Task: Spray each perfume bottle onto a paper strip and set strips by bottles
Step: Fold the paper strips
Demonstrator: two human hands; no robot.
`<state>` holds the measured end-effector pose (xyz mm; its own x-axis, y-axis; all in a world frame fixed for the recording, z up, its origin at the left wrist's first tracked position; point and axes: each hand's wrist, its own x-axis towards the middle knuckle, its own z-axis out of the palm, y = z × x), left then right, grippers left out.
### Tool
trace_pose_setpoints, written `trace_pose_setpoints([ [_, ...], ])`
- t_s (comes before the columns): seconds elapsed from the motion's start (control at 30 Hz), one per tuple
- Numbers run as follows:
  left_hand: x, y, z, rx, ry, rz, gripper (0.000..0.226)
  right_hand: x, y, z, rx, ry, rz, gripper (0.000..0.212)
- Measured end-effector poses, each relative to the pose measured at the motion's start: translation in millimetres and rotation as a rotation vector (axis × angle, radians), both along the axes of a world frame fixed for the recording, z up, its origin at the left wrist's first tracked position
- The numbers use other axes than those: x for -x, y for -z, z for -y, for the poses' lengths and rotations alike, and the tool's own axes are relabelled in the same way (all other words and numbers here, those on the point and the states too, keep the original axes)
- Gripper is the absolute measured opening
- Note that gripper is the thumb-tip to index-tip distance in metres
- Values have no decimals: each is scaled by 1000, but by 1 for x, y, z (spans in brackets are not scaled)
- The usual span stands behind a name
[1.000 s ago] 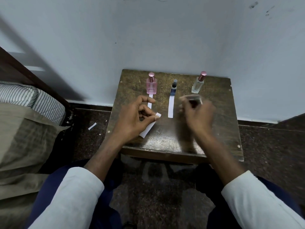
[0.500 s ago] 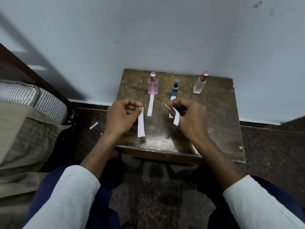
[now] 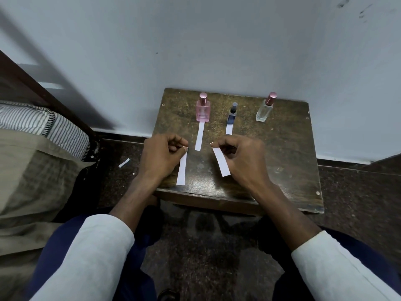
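Left hand (image 3: 161, 156) knuckles-up over the counter (image 3: 288, 153), fingers pinching the left strip (image 3: 181, 169) by its top, hanging toward 6 o'clock. Right hand (image 3: 240, 157) likewise pinches the right strip (image 3: 221, 162). Pink bottle (image 3: 203, 109), dark bottle (image 3: 232, 115), clear bottle (image 3: 265, 109) at 12 o'clock.

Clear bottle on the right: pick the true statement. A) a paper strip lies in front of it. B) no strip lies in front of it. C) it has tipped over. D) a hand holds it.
B: the clear bottle stands upright with bare table before it, while the pink bottle and the dark bottle each have a strip lying in front.
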<state>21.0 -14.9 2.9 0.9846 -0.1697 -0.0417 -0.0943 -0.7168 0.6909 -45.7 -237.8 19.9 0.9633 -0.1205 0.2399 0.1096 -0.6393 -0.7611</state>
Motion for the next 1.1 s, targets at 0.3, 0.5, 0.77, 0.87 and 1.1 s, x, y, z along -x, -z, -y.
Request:
trace_pose_setpoints([
  [0.3,2,-6,5,13,-4,51,9,-3,-2,-1,18,-20,-126,29],
  [0.5,10,-19,23,224,136,-9,16,-4,-6,0,-277,41,-273,14],
  [0.77,14,-20,33,283,209,-193,23,2,-2,4,-558,66,-369,27],
  [0.87,15,-21,37,294,217,-197,11,4,-5,3,-566,64,-393,31],
  [1.1,18,-24,47,242,206,-182,13,10,-2,8,-579,53,-416,28],
])
